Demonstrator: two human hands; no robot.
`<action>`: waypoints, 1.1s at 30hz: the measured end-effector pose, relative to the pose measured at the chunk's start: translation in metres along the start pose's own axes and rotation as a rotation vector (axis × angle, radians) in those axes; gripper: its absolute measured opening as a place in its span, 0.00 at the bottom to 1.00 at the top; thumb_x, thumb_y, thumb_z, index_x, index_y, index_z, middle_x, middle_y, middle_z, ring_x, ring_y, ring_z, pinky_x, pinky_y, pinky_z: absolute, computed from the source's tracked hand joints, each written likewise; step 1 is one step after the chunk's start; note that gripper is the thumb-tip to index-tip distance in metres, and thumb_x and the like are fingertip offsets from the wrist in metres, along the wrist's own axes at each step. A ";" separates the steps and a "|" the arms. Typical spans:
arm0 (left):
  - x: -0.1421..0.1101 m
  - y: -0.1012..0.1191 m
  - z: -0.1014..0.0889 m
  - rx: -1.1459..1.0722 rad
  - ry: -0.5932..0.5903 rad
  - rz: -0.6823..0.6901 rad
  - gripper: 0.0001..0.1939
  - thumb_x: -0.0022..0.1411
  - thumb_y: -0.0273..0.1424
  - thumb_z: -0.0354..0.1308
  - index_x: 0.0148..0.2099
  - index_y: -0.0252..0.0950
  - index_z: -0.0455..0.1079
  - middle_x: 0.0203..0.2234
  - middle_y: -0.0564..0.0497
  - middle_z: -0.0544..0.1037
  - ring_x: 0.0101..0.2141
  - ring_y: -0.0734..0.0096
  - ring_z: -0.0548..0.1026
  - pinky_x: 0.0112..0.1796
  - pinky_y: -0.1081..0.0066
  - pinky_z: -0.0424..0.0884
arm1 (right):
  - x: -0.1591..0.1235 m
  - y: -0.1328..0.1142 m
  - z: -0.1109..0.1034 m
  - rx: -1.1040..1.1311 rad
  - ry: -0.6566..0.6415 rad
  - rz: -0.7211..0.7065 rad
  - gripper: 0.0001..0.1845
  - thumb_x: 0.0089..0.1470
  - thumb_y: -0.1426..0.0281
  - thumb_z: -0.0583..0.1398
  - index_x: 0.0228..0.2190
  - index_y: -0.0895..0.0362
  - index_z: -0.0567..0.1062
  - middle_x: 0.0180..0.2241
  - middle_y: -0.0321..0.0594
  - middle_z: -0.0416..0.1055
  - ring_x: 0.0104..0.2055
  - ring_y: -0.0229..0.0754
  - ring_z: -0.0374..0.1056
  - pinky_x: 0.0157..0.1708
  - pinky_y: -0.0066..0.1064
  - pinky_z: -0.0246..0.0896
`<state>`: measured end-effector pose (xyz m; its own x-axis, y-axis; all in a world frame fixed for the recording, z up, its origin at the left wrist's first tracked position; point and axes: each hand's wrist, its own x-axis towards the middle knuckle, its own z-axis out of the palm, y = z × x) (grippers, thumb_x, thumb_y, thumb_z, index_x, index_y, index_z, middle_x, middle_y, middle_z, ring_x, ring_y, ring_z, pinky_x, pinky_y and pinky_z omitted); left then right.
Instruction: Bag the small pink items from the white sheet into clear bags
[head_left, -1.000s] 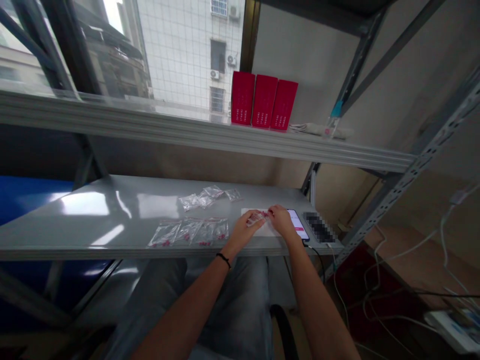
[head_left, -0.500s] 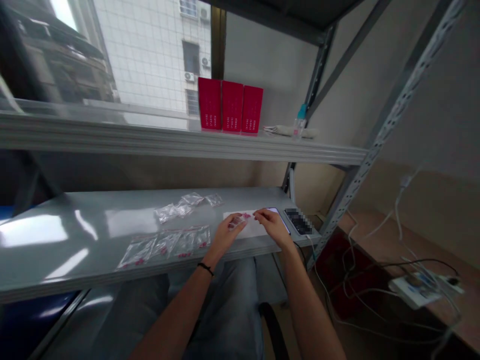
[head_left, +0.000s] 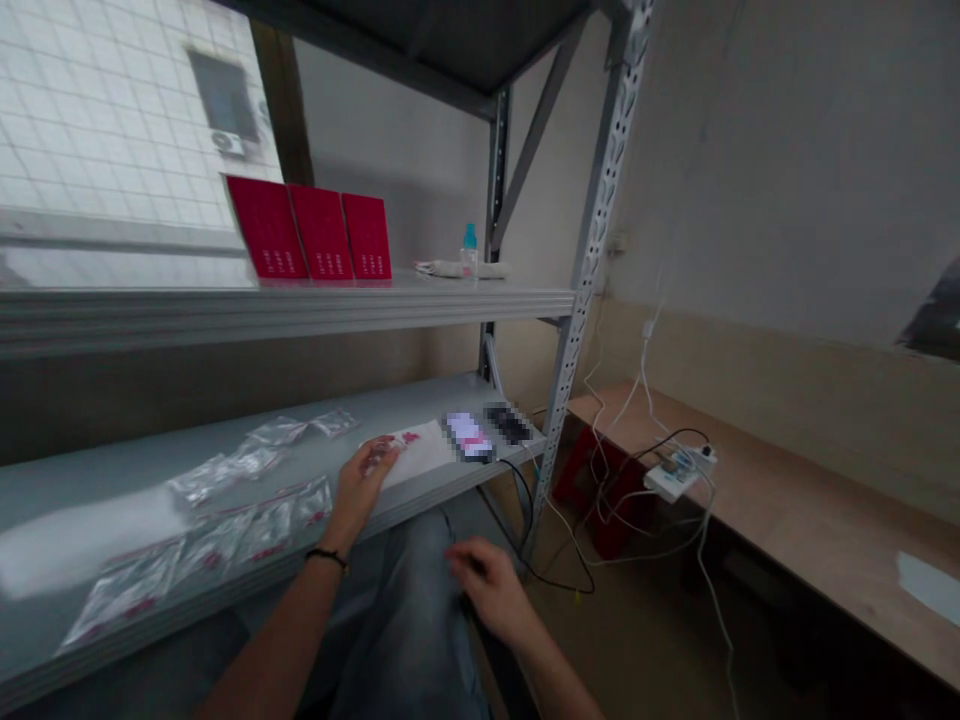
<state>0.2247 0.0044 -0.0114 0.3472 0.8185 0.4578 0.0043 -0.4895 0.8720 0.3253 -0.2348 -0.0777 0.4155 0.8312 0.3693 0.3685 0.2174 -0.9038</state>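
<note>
My left hand point(head_left: 366, 478) is at the front edge of the lower shelf, its fingers closed on a small clear plastic bag point(head_left: 375, 456). Beyond those fingertips, small pink pieces point(head_left: 409, 438) show against a sheet of white paper point(head_left: 424, 455). My right hand point(head_left: 491, 588) is off the shelf, above my lap and close to my knee. Its fingers are curled together and slightly blurred; whatever they may hold is hidden. To the left of my left hand, several clear zip bags with pink bits inside point(head_left: 255, 530) lie in a row along the shelf.
More clear bags point(head_left: 255, 448) lie behind that row. Two phones, one lit point(head_left: 469, 436) and one dark point(head_left: 508, 423), rest right of the paper, with cables hanging down. Three red boxes point(head_left: 321, 232) and a blue-capped bottle point(head_left: 469, 252) stand on the upper shelf. A perforated upright point(head_left: 589, 250) rises at right.
My right hand has drawn back from the paper down over my lap. My left hand still holds the bag near the paper. The view has turned to the right.
</note>
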 end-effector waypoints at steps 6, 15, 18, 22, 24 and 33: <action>-0.087 0.045 -0.007 -0.118 -0.214 -0.026 0.25 0.55 0.48 0.64 0.48 0.37 0.76 0.42 0.44 0.82 0.45 0.54 0.78 0.50 0.59 0.72 | 0.004 -0.038 -0.021 0.042 0.067 -0.133 0.13 0.61 0.66 0.57 0.45 0.55 0.77 0.33 0.37 0.69 0.33 0.39 0.64 0.33 0.28 0.59; -0.227 0.043 -0.059 -0.194 -0.166 -0.307 0.28 0.43 0.55 0.69 0.41 0.42 0.82 0.37 0.45 0.85 0.43 0.47 0.80 0.48 0.57 0.76 | -0.074 -0.067 0.012 0.016 -0.232 -0.255 0.14 0.61 0.71 0.57 0.46 0.49 0.76 0.42 0.40 0.72 0.41 0.43 0.69 0.41 0.32 0.64; -0.248 0.044 -0.074 -0.194 -0.104 -0.339 0.29 0.42 0.57 0.69 0.39 0.42 0.82 0.37 0.46 0.85 0.44 0.45 0.80 0.51 0.55 0.74 | -0.086 -0.066 0.019 -0.012 -0.262 -0.277 0.15 0.60 0.72 0.56 0.46 0.49 0.76 0.42 0.40 0.72 0.40 0.43 0.70 0.40 0.32 0.64; -0.266 0.054 -0.082 -0.237 -0.020 -0.351 0.31 0.40 0.59 0.69 0.38 0.40 0.82 0.37 0.44 0.85 0.43 0.45 0.80 0.51 0.55 0.74 | -0.096 -0.052 0.028 -0.081 -0.254 -0.308 0.13 0.61 0.73 0.55 0.42 0.51 0.77 0.38 0.40 0.72 0.39 0.43 0.70 0.39 0.32 0.64; -0.270 0.058 -0.081 -0.251 -0.011 -0.342 0.32 0.39 0.59 0.69 0.38 0.39 0.83 0.36 0.44 0.85 0.43 0.46 0.80 0.50 0.56 0.75 | -0.098 -0.042 0.034 -0.123 -0.281 -0.342 0.12 0.60 0.73 0.55 0.40 0.51 0.78 0.37 0.40 0.72 0.39 0.44 0.71 0.39 0.32 0.64; -0.282 0.069 -0.075 -0.243 -0.012 -0.316 0.30 0.39 0.58 0.70 0.37 0.40 0.83 0.35 0.44 0.84 0.43 0.46 0.80 0.50 0.56 0.75 | -0.105 -0.030 0.030 -0.234 -0.315 -0.395 0.14 0.56 0.75 0.56 0.38 0.51 0.80 0.34 0.40 0.75 0.36 0.44 0.73 0.34 0.30 0.64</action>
<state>0.0568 -0.2378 -0.0674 0.3755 0.9130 0.1593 -0.1086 -0.1274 0.9859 0.2454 -0.3130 -0.0955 -0.0473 0.8305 0.5550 0.6360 0.4535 -0.6244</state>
